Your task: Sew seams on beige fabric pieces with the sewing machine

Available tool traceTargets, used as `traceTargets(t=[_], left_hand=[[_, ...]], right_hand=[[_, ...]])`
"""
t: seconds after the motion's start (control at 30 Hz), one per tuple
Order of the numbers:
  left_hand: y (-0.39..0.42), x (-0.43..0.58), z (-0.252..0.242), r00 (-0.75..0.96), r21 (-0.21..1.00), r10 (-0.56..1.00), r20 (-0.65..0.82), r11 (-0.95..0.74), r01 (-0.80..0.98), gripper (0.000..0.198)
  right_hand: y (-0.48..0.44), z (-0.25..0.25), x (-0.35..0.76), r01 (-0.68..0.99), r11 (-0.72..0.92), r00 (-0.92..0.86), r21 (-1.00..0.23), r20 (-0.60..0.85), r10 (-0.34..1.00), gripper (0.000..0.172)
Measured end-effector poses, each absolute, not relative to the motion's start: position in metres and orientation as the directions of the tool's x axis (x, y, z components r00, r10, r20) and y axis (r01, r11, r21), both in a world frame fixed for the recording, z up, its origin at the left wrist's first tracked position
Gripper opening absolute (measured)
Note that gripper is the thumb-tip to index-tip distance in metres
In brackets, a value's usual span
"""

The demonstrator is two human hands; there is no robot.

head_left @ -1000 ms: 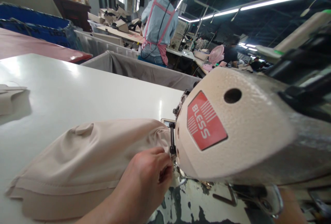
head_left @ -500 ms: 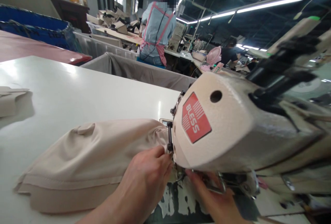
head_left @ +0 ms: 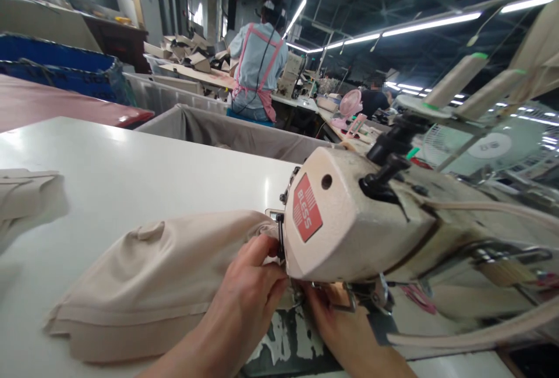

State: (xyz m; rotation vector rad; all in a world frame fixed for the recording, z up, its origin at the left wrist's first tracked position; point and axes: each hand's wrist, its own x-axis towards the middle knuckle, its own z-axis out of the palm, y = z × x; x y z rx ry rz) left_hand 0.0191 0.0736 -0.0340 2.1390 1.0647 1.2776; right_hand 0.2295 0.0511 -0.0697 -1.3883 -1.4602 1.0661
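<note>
Fingers of left hand (head_left: pixel 251 296) and right hand (head_left: pixel 338 320) pinch beige fabric (head_left: pixel 152 273) under sewing machine (head_left: pixel 349 226).

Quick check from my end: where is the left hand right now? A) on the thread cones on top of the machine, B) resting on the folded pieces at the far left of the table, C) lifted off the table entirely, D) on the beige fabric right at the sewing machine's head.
D: the left hand presses the beige fabric right against the head of the sewing machine, its fingers beside the needle area.
</note>
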Motion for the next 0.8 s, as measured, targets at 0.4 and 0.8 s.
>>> traceTargets(t=[0.4,0.8], left_hand=[[0.054,0.002,0.017,0.192,0.132,0.290,0.938,-0.808,0.574,0.022],[0.043,0.030,0.045,0.165,0.038,0.261,0.951,-0.628,0.777,0.026]], right_hand=[[0.033,-0.036,0.214,-0.393,-0.051,0.095,-0.918,-0.095,0.991,0.035],[0.025,-0.024,0.198,-0.436,-0.018,-0.173,-0.900,0.064,0.983,0.037]])
